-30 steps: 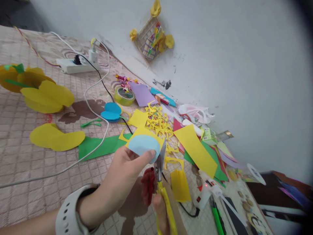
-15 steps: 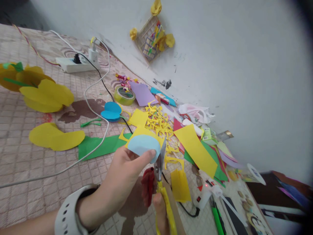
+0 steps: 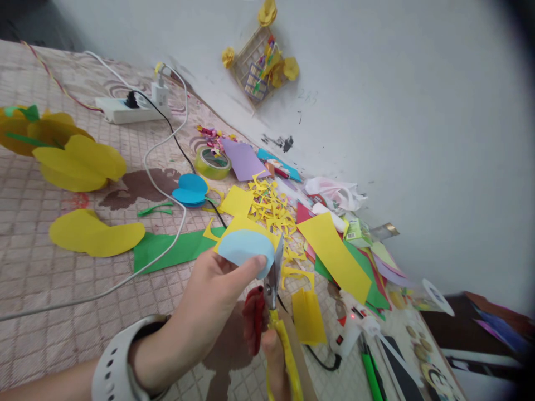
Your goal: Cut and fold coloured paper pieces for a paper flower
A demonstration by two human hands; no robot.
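Note:
My left hand (image 3: 217, 303) pinches a light blue paper shape (image 3: 246, 248) with a curved edge, laid over yellow paper (image 3: 243, 224). The thumb presses on the blue piece; the fingers beneath are hidden. In my right hand (image 3: 275, 362) are scissors (image 3: 276, 273) with yellow handles, their blades pointing up and lying at the right edge of the paper. Behind the scissors a dark red object (image 3: 253, 320) lies on the cloth. Yellow paper scraps (image 3: 273, 209) are heaped just beyond the blades.
A green paper strip (image 3: 179, 248), a folded blue paper piece (image 3: 190, 190) and yellow paper petals (image 3: 96, 233) lie to the left. Farther back are a tape roll (image 3: 213, 162) and a power strip (image 3: 131, 111) with trailing cables. Coloured sheets (image 3: 334, 256) lie at right by the wall.

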